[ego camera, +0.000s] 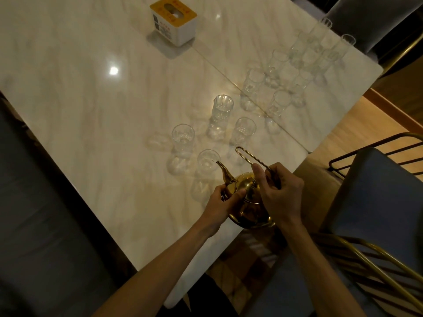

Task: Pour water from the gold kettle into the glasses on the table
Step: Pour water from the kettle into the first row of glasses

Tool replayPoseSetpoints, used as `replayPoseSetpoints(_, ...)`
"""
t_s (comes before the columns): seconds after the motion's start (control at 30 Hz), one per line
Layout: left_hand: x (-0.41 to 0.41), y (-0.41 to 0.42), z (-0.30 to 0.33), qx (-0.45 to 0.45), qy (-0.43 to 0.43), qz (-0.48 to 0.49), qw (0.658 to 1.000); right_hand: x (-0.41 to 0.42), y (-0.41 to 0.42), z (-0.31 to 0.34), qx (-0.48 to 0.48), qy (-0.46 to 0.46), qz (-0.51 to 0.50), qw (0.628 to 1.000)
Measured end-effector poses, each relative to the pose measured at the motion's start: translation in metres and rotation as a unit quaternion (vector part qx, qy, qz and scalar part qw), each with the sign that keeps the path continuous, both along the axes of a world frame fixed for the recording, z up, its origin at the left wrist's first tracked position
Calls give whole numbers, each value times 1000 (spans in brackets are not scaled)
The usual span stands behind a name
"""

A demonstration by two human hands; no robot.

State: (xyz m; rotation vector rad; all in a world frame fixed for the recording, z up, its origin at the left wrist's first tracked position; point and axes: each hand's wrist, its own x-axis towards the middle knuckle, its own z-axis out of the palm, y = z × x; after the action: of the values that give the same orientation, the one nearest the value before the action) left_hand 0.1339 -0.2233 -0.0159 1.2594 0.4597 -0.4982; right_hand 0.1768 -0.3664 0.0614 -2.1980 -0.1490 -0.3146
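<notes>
Tilting over the near table edge: gold kettle [248, 202], polished, round-bodied, curved spout [223, 171] reaching the rim of the nearest glass [207, 165], wire handle [254, 160] swung forward. Left hand [220, 205] fingers pinching the lid knob; right hand [280, 193] fingers curling round the handle. Gleaming underneath, a pale marble-patterned table [91, 99] in dim warm light, wooden floor [366, 124] and blue chair [384, 191] alongside. Standing nearby, four glasses close, roughly ten more beyond, one yellow-topped tissue box [174, 20].

The kettle [246, 195] is polished gold metal with a thin wire handle. The glasses [223, 115] are clear, faceted glass. The counter [91, 88] is glossy, pale veined marble, mirroring lamplight.
</notes>
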Motion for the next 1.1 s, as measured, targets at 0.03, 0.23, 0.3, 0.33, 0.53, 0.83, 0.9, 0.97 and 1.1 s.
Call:
replayPoseSetpoints(0.03,0,0,1,-1,0,0,1000,0,0,0,-1,0,-1,1000)
replayPoseSetpoints(0.23,-2,-1,5,0,-3,-4,1000,0,1,5,0,-6,3,1000)
replayPoseSetpoints(0.3,-3,-2,6,1,-2,-7,1000,-1,2,7,0,-5,4,1000)
replayPoseSetpoints(0.33,-4,-2,7,0,-2,-8,1000,-1,2,8,2,-5,6,1000)
replayPoseSetpoints(0.53,-7,-4,7,-15,9,-11,1000,-2,2,9,-10,-6,2,1000)
replayPoseSetpoints(0.83,-11,-4,14,-32,25,-16,999,-5,4,13,-12,-6,2,1000)
replayPoseSetpoints(0.9,-11,-5,14,-30,23,-16,999,-6,4,13,-16,-9,-2,1000)
replayPoseSetpoints(0.97,-11,-5,14,-27,22,-16,999,-7,4,14,-22,-13,-5,1000)
replayPoseSetpoints(1.1,-12,-4,13,-22,22,-16,999,-9,5,14,-22,-15,-8,1000)
